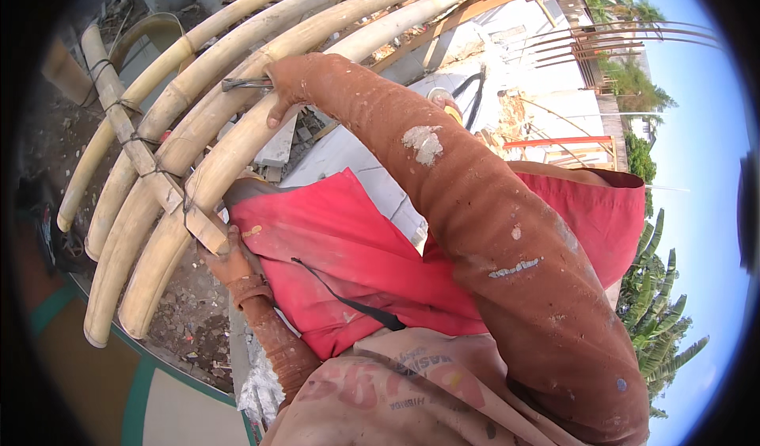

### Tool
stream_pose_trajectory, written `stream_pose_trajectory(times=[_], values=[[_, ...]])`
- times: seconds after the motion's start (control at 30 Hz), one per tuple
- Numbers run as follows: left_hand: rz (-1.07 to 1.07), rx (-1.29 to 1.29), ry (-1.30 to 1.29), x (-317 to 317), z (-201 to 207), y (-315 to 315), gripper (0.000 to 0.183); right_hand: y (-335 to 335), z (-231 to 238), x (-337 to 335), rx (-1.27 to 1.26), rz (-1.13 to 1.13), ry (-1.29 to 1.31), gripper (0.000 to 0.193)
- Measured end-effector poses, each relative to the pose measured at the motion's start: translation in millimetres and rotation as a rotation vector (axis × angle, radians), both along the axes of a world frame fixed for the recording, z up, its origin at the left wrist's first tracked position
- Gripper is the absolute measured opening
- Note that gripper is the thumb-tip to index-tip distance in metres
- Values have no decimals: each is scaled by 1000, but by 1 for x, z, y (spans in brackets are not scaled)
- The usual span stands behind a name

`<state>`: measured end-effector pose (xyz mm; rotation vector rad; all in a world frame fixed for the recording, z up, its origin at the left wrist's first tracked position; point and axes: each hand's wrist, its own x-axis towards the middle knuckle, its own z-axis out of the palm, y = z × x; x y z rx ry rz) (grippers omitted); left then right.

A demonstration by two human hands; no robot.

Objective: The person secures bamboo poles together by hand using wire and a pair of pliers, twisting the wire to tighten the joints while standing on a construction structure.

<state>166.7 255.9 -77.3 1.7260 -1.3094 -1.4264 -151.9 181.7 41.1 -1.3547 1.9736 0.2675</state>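
Several long bamboo poles point(210, 133) run side by side, from the lower left to the upper right. A split bamboo crosspiece point(131, 141) lies across them near one end, bound on with dark wire ties point(142, 139). My left hand point(226, 260) is closed at the lower end of this crosspiece; its fingers are partly hidden. Higher up, my right hand point(289, 85) rests over the nearest poles. Grey metal pincers point(247, 84) stick out from its closed fingers, their far part hidden by the hand. One fingertip reaches down beside the nearest pole.
My red trousers point(340, 240) lie under my right arm. Rubble point(190, 319) covers the ground below the poles. A green-edged panel point(178, 402) is at lower left. Timber point(459, 22) and thin steel rods point(625, 32) stand beyond, with banana plants point(661, 311) at right.
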Motion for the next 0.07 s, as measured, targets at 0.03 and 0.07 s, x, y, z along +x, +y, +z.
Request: stream_pose_trajectory(times=[0.03,0.07], values=[[11,-43,38,-4,-4,0,77,-12,6,-14,94,31,68,93],[7,-49,33,-9,-7,-4,77,-10,5,-20,88,28,62,93]])
